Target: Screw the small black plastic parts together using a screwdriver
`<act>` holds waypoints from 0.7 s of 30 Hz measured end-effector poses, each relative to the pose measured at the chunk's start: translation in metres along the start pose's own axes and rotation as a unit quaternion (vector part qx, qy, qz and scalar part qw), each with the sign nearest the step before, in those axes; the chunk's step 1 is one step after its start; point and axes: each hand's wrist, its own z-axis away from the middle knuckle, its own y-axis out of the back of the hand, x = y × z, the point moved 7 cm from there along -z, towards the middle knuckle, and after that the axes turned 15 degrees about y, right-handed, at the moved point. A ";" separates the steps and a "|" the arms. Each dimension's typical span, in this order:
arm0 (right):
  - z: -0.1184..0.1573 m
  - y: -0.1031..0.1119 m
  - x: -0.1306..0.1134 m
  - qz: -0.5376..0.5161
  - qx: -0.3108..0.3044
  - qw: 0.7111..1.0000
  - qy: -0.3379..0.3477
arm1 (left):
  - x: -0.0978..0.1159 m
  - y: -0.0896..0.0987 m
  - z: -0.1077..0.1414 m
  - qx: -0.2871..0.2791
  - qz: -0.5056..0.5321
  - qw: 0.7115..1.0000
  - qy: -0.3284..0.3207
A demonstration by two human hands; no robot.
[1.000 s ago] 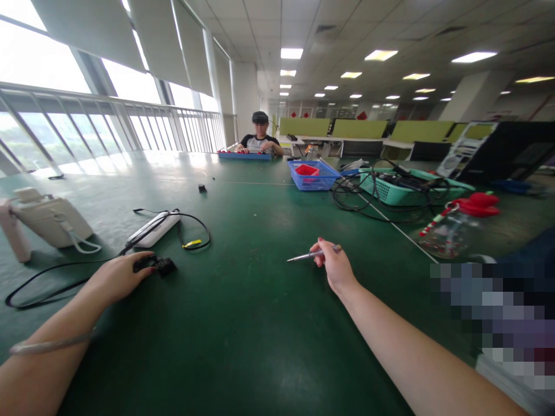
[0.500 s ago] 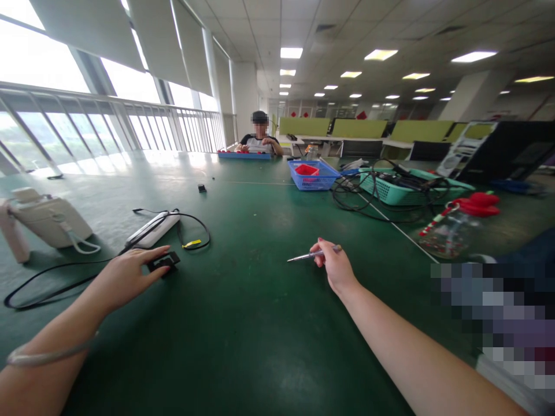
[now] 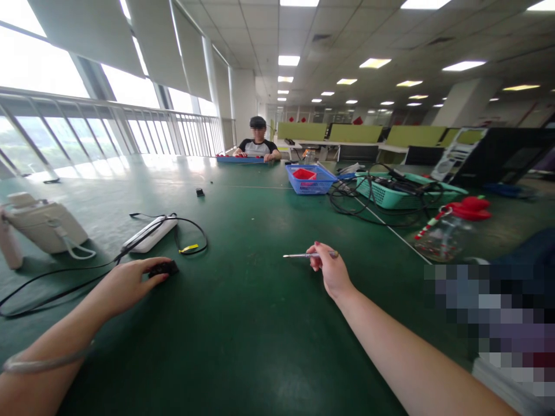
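My left hand (image 3: 125, 284) is closed on a small black block-like part (image 3: 168, 268), thumb in front and fingers over it; much of the part is hidden. It sits low over or on the green table (image 3: 243, 335); which, I cannot tell. My right hand (image 3: 332, 270) pinches a slim metal screwdriver (image 3: 297, 255), held nearly level with its thin tip pointing left. Its handle end shows above the knuckles. The two hands are well apart. Just behind my left hand lies a white power bank-like bar (image 3: 151, 236) with a black cable (image 3: 197, 224) across it.
A beige case (image 3: 52, 225) stands at left. A small black cube (image 3: 200, 192) lies farther back. On the right are a blue basket (image 3: 310, 185), a green basket (image 3: 381, 199) with cables, and a red-lidded jar (image 3: 446, 237). A person (image 3: 259, 144) sits opposite behind a blue tray (image 3: 243, 159).
My left hand has tilted the black part, so its slotted face no longer shows. The screwdriver has turned closer to level. The whole view has shifted slightly.
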 end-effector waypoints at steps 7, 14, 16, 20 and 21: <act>-0.002 -0.005 0.001 0.071 -0.012 0.997 0.007 | 0.114 0.001 0.034 -0.009 0.049 0.983 -0.179; 0.005 -0.012 -0.017 0.205 -0.066 0.971 0.101 | 0.238 -0.028 0.038 -0.025 0.081 0.956 -0.281; 0.006 -0.013 -0.024 0.225 -0.081 0.963 0.126 | 0.259 -0.036 0.032 -0.015 0.083 0.955 -0.284; 0.005 -0.013 -0.036 0.253 -0.108 0.949 0.152 | 0.276 -0.048 0.024 0.000 0.112 0.951 -0.288; 0.005 -0.014 -0.039 0.265 -0.121 0.944 0.156 | 0.275 -0.051 0.022 -0.001 0.125 0.950 -0.285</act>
